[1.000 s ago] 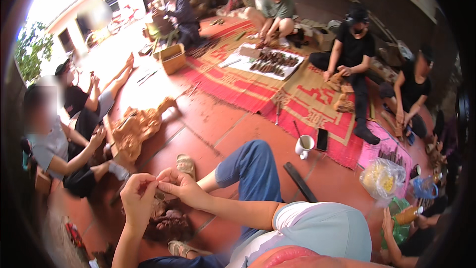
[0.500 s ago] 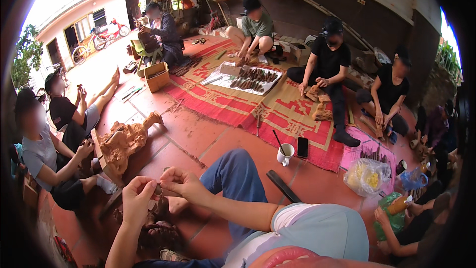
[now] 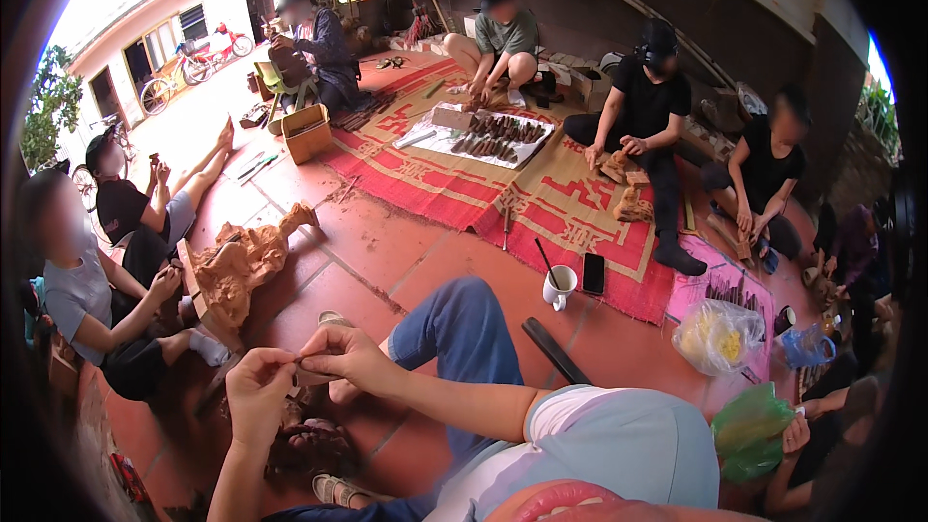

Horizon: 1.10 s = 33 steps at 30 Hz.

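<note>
My left hand point(image 3: 257, 385) and my right hand point(image 3: 340, 360) meet fingertip to fingertip above my lap. Both are closed in a pinch. Between them is a small dark piece point(image 3: 296, 368), mostly hidden by the fingers, whose kind I cannot make out. Beneath the hands, dark brown carved wood point(image 3: 317, 447) lies in shadow near my sandalled foot point(image 3: 336, 489). Beyond my left hand, a large light-brown wood carving point(image 3: 235, 275) rests on the tiles by a seated person.
A white mug point(image 3: 560, 287) with a stick in it stands near a black phone point(image 3: 594, 274). On the red mat point(image 3: 425, 198), a white sheet holds rows of tools point(image 3: 498, 138). Several people sit around working. A clear bag point(image 3: 717, 336) and a green bag point(image 3: 752, 433) are at the right.
My hands have shifted slightly left, still pinched together, with the fingertips closer. At lower right, a person's hand now holds up the green bag, and the bottle beside it no longer shows there.
</note>
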{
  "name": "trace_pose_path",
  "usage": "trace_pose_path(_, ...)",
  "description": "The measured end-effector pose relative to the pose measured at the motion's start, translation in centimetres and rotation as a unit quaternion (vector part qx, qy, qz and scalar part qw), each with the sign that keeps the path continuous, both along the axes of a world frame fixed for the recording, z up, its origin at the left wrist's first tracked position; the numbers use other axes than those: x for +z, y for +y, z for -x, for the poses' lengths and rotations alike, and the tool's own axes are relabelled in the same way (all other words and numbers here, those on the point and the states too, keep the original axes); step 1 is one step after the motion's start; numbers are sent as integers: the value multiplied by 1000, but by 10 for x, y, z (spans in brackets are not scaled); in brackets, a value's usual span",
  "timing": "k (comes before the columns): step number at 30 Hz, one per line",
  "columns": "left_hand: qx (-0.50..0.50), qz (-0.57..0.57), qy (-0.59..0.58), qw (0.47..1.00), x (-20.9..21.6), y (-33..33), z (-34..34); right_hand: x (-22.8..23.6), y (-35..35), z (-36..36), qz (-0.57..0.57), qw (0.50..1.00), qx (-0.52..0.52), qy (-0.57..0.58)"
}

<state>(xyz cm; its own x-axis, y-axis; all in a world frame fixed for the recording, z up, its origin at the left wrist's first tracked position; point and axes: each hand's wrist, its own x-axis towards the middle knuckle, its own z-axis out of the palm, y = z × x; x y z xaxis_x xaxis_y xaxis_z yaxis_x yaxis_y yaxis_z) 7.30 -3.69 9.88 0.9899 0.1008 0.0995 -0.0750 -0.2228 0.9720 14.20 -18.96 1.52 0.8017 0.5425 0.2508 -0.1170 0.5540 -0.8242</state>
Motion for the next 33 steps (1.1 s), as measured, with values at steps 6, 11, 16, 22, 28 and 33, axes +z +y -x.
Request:
trace_pose_path(6,-12,44,43,998,-3,-5,-7,-5,3,2,-31,999,9,44)
trace_pose_path(11,-14,42,57,997,-5,-5,-9,-5,-2,2,-35,996,31,71)
trace_pose_path(16,-11,48,78,996,-2,-9,-10,-5,-9,-3,-19,997,28,73)
trace_pose_path(22,8,1,76,997,-12,-4,-11,-27,0,-3,-86,993,57,53)
trace_pose_path(28,2,-22,59,998,-10,-9,-12,-40,4,-2,-103,976,119,151)
trace_pose_path(33,7,21,105,994,-13,1,-12,-35,8,0,-121,986,65,93)
